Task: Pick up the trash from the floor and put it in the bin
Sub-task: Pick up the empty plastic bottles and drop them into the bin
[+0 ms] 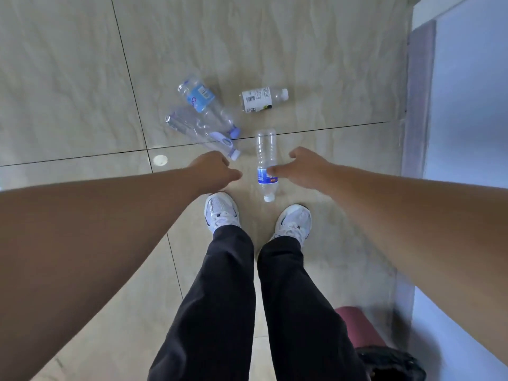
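Several empty plastic bottles lie on the beige tiled floor ahead of my feet. The nearest, a clear bottle with a dark blue label (266,160), points its white cap toward me. My right hand (303,169) hovers just to its right, fingers spread, a fingertip level with the label. My left hand (215,169) hangs left of it, fingers loosely curled, holding nothing. Further off lie a light-blue-labelled bottle (204,105), a crumpled clear bottle (198,132) under it, and a white-labelled bottle (262,99). No bin is clearly visible.
My white sneakers (222,211) and dark trousers stand just behind the near bottle. A wall and pale panel (467,105) run along the right side. At the bottom right sit a maroon object (357,328) and a dark shape (390,364).
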